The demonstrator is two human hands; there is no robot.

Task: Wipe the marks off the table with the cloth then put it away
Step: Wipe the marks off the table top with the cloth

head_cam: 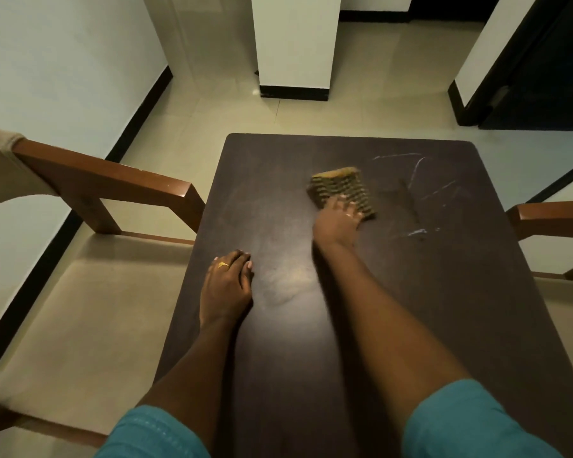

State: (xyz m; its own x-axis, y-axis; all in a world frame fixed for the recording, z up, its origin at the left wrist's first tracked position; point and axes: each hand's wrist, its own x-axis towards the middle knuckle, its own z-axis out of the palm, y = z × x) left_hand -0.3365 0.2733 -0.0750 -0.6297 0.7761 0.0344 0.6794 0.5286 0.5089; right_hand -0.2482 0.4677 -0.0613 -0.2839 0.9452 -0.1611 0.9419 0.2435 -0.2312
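I am in the wiping step; my right hand (339,218) presses flat on the near edge of the cloth (343,190), fingers spread, pinning rather than clenching it; my left hand (227,285) rests flat on the table (278,325), holding nothing; the cloth lies folded, yellow-brown with a dark weave, in the table's far middle; the white marks (420,190) sit just right of it, so I judge the next push should go rightward, pressing firmly.
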